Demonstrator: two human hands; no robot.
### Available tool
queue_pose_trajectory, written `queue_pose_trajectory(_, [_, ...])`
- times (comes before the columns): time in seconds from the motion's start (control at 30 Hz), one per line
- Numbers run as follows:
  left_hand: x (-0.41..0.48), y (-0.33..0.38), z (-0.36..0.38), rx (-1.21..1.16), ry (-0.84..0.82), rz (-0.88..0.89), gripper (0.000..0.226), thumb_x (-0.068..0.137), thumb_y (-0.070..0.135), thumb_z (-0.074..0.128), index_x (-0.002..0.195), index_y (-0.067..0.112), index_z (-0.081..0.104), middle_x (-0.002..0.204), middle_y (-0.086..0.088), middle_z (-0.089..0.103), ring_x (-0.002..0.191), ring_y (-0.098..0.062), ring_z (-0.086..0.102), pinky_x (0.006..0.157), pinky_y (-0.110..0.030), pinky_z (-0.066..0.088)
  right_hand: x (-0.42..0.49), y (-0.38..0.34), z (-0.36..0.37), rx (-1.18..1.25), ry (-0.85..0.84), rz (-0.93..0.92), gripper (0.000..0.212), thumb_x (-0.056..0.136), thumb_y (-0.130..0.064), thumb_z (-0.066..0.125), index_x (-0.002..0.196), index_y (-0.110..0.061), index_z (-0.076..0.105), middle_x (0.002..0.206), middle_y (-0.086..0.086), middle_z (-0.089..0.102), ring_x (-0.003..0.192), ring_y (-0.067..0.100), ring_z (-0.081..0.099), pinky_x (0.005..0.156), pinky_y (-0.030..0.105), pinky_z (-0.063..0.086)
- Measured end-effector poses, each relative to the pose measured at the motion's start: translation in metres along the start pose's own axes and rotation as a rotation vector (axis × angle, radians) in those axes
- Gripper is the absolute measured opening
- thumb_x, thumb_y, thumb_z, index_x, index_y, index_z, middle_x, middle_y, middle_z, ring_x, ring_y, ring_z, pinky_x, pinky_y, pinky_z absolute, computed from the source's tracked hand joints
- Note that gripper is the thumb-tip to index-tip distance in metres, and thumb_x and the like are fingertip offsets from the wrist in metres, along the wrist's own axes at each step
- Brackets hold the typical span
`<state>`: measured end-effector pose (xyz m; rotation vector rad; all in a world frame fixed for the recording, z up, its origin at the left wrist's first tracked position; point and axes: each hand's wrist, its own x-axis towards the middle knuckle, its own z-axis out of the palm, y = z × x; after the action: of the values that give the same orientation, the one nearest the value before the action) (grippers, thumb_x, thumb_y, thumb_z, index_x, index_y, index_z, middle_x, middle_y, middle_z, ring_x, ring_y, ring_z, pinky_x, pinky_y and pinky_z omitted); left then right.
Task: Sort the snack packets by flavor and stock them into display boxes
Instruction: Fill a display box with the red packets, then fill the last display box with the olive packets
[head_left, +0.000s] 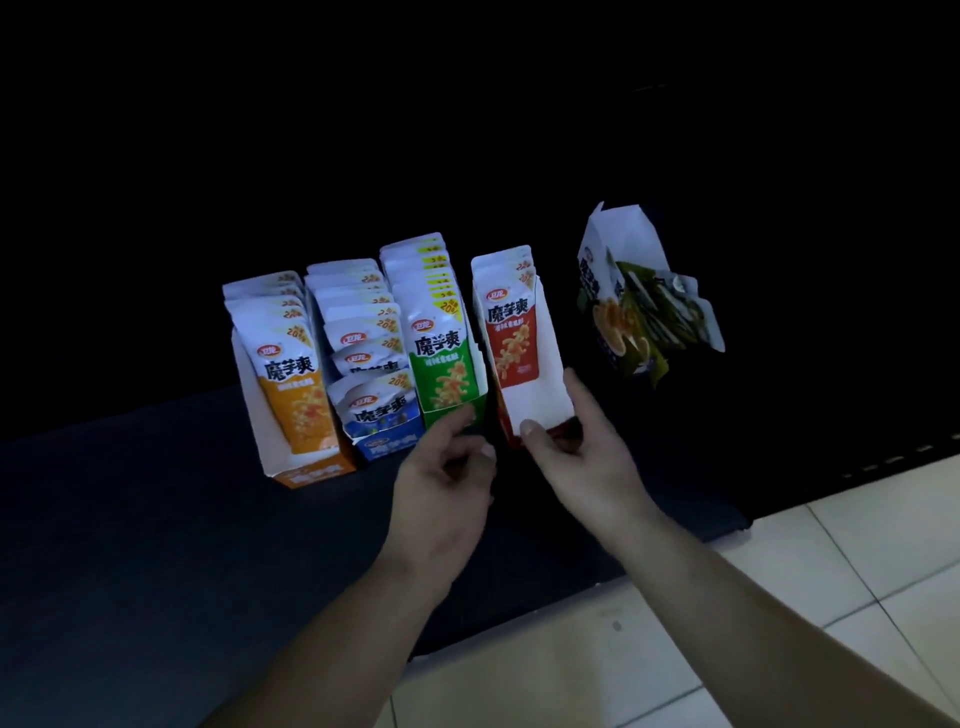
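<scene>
Four display boxes stand side by side on a dark shelf: an orange box (311, 473) full of orange packets (291, 374), a blue box (387, 441) with blue packets (371, 400), a green box (457, 400) of green packets (436, 353), and a red box (540, 405) with a few red packets (511, 332). My right hand (587, 457) grips the red box's front end, thumb on its front wall. My left hand (447, 473) has curled fingers touching the green box's front lower corner. A dark green box (618, 291) with dark green packets (654, 317) stands apart at the right.
The dark shelf board (156, 519) runs left and toward me, its front edge ending over pale floor tiles (779, 597) at the lower right. The back of the shelf is too dark to make out.
</scene>
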<state>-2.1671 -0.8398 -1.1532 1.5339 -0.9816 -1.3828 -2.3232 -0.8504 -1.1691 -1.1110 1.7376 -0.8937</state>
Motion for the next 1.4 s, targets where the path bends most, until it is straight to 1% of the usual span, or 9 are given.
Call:
queue_pose_trajectory(0.13, [0.009,0.004,-0.009,0.023,-0.01,0.043,0.045,0.099,0.018,0.068,0.141,0.033,0.059,0.096,0.018,0.073,0.098,-0.002,0.069,0.101,-0.044,0.057,0.022,-0.021,0.01,0.078,-0.059,0.029,0.076,0.097,-0.032,0.069,0.155,-0.054,0.026,0.127,-0.026,0.057,0.104,-0.012,0.056,0.08,0.005,0.036])
queue_pose_trajectory(0.2, [0.011,0.006,-0.011,0.015,-0.009,0.043,0.046,0.099,0.019,0.068,0.142,0.034,0.058,0.1,0.016,0.073,0.098,0.004,0.067,0.103,-0.044,0.056,0.029,-0.029,0.013,0.101,-0.104,0.021,0.078,0.097,-0.028,0.069,0.156,-0.053,0.025,0.118,-0.033,0.053,0.105,-0.011,0.054,0.087,0.009,0.036])
queue_pose_trajectory(0.3, [0.014,0.006,-0.012,-0.008,0.021,0.046,0.045,0.099,0.017,0.068,0.14,0.035,0.06,0.098,0.016,0.073,0.093,0.003,0.068,0.1,-0.046,0.057,0.033,-0.033,0.008,0.134,-0.087,0.018,0.079,0.096,-0.025,0.069,0.157,-0.052,0.026,0.135,-0.025,0.048,0.12,-0.006,0.048,0.101,0.018,0.033])
queue_pose_trajectory(0.4, [0.011,0.005,-0.008,-0.01,0.026,0.062,0.041,0.1,0.013,0.066,0.133,0.036,0.063,0.093,0.019,0.073,0.092,-0.003,0.069,0.101,-0.048,0.056,0.017,-0.022,-0.006,0.073,0.054,-0.047,0.068,0.097,-0.024,0.069,0.154,-0.046,0.038,0.141,-0.02,0.045,0.098,-0.024,0.054,0.083,0.001,0.04])
queue_pose_trajectory(0.5, [0.006,0.007,0.002,-0.02,0.015,0.057,0.039,0.099,0.01,0.065,0.121,0.043,0.063,0.093,0.013,0.073,0.095,-0.015,0.071,0.099,-0.052,0.056,0.004,-0.004,-0.021,-0.07,0.202,-0.163,0.059,0.097,-0.025,0.066,0.149,-0.041,0.044,0.144,-0.017,0.044,0.115,-0.009,0.054,0.101,0.018,0.049])
queue_pose_trajectory(0.57, [0.003,0.009,0.011,-0.031,0.0,0.046,0.041,0.098,0.008,0.066,0.123,0.04,0.065,0.095,0.011,0.074,0.096,-0.019,0.072,0.098,-0.053,0.056,0.005,0.002,-0.033,-0.122,0.234,-0.202,0.06,0.098,-0.024,0.065,0.152,-0.037,0.043,0.149,-0.017,0.04,0.133,-0.002,0.045,0.115,0.031,0.043])
queue_pose_trajectory(0.9, [-0.002,0.023,0.039,-0.038,-0.082,0.1,0.046,0.097,0.0,0.063,0.125,0.036,0.066,0.102,0.004,0.073,0.095,-0.02,0.072,0.098,-0.049,0.057,0.028,-0.001,-0.062,-0.134,0.124,-0.251,0.075,0.094,-0.019,0.067,0.152,-0.053,0.034,0.16,-0.023,0.029,0.145,-0.007,0.027,0.115,0.019,0.027])
queue_pose_trajectory(1.23, [-0.008,0.013,0.033,-0.053,-0.087,0.121,0.045,0.098,0.003,0.064,0.118,0.043,0.067,0.107,0.002,0.072,0.097,-0.024,0.072,0.095,-0.049,0.059,0.02,-0.002,-0.07,-0.198,0.062,-0.193,0.06,0.092,-0.037,0.071,0.144,-0.056,0.048,0.139,-0.016,0.04,0.141,0.001,0.034,0.12,0.026,0.029])
queue_pose_trajectory(1.4, [-0.029,-0.005,0.022,-0.038,-0.123,0.113,0.045,0.098,0.006,0.065,0.122,0.043,0.066,0.107,0.005,0.075,0.099,-0.017,0.072,0.096,-0.046,0.058,-0.04,-0.006,-0.043,-0.079,0.001,-0.203,0.053,0.089,-0.063,0.065,0.139,-0.052,0.056,0.137,-0.019,0.048,0.14,-0.003,0.038,0.12,0.029,0.034])
